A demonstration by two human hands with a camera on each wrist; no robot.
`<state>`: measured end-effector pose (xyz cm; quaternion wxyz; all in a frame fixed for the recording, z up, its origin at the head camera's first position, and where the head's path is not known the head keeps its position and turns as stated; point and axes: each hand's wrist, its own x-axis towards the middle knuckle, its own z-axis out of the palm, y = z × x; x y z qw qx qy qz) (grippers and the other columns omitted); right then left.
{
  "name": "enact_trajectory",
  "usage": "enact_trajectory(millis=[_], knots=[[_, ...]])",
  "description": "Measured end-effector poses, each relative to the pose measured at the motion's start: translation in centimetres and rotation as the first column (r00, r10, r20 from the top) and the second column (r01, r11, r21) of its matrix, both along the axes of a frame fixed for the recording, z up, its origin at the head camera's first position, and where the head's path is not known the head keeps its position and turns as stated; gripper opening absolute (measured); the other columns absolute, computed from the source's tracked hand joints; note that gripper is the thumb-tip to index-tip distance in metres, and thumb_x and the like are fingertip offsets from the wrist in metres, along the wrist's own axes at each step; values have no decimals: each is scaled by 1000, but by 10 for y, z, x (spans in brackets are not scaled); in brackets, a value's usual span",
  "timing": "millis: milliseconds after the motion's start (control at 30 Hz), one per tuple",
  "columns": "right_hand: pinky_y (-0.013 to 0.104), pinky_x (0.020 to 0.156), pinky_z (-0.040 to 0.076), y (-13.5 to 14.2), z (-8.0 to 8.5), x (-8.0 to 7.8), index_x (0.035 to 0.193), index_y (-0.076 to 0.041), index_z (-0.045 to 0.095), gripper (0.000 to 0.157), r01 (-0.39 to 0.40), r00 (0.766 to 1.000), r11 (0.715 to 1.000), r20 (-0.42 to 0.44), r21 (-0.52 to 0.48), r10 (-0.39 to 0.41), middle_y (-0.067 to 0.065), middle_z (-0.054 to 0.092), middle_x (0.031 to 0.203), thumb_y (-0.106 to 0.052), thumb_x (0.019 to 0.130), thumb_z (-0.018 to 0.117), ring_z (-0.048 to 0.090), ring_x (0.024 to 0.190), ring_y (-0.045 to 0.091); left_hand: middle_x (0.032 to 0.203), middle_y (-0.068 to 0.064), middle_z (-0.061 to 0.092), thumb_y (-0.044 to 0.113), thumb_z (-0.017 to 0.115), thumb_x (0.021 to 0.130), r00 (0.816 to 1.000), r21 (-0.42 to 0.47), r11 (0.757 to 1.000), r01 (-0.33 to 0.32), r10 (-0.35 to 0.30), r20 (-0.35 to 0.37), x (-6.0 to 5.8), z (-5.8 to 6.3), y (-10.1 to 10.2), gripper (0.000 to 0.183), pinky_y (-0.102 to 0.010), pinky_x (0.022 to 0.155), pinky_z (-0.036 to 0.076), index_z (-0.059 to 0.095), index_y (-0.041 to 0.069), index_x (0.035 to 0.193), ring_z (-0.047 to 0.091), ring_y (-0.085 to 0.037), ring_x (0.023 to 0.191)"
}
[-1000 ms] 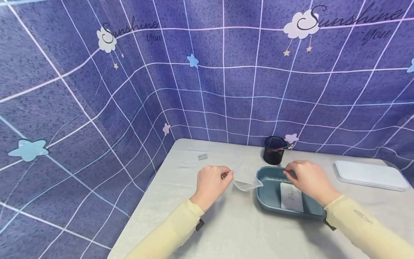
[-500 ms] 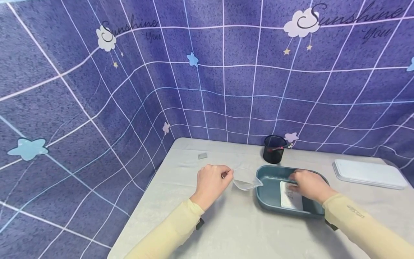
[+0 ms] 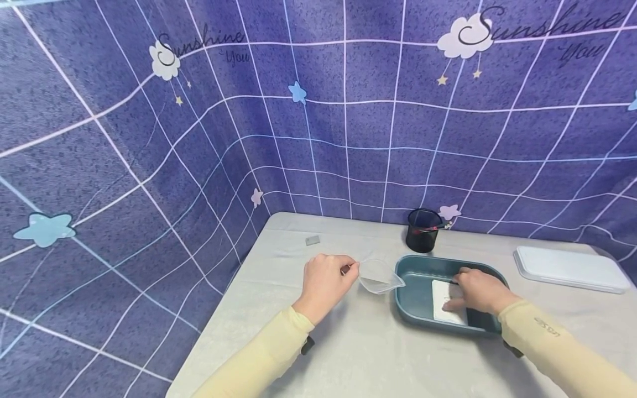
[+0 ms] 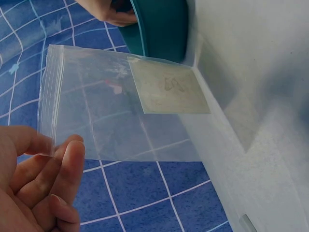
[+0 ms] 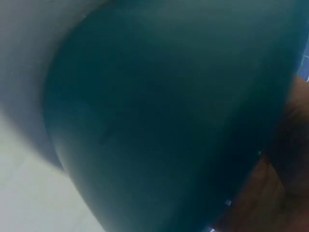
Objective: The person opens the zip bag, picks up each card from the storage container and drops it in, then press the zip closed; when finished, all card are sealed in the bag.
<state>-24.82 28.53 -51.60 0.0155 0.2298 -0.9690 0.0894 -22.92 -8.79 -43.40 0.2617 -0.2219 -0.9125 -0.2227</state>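
Note:
My left hand (image 3: 328, 284) pinches a clear zip bag (image 4: 101, 106) by its zip edge, between thumb and fingertips. Inside the bag lies a pale paper slip (image 4: 171, 89) with a handwritten mark. The right hand (image 3: 480, 290) reaches into a dark teal tray (image 3: 413, 309), over white paper slips (image 3: 440, 293). Its thumb and fingers are spread apart on the slips, partly covering them. From the right wrist, the tray's outer wall (image 5: 154, 116) fills most of the view and hides much of the hand (image 5: 289, 159).
Behind the tray stands a black mesh pen cup (image 3: 421, 235) with pens in it. To the right lies a pale flat case (image 3: 569, 269). A small grey piece (image 3: 312, 240) is at the back left of the table (image 3: 358, 354). A patterned blue curtain (image 3: 348, 127) encloses the back.
My right hand has gone down from above the tray's far rim to the slips inside, its fingers spreading. The left hand and the bag have stayed in place.

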Motion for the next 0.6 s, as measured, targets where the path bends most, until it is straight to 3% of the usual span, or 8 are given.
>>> enact_trajectory(millis=[167, 600], knots=[[50, 70, 56, 2, -4, -1, 100, 4, 76, 75, -1, 1000, 1000, -23, 4, 1, 10, 65, 92, -57, 62, 94, 64, 76, 26, 69, 15, 71, 25, 73, 89, 1000, 4, 1000, 4, -4, -6, 0, 0, 0, 12, -30, 54, 45, 85, 25, 84, 60, -4, 56], [49, 60, 54, 3, -7, -1, 98, -1, 74, 67, 10, 991, 1000, -130, -10, -12, 9, 68, 88, -51, 59, 96, 64, 73, 27, 70, 15, 72, 26, 73, 90, 1000, -7, 1000, 2, -2, -14, -2, -1, -1, 13, -30, 53, 46, 85, 25, 85, 61, -5, 56]])
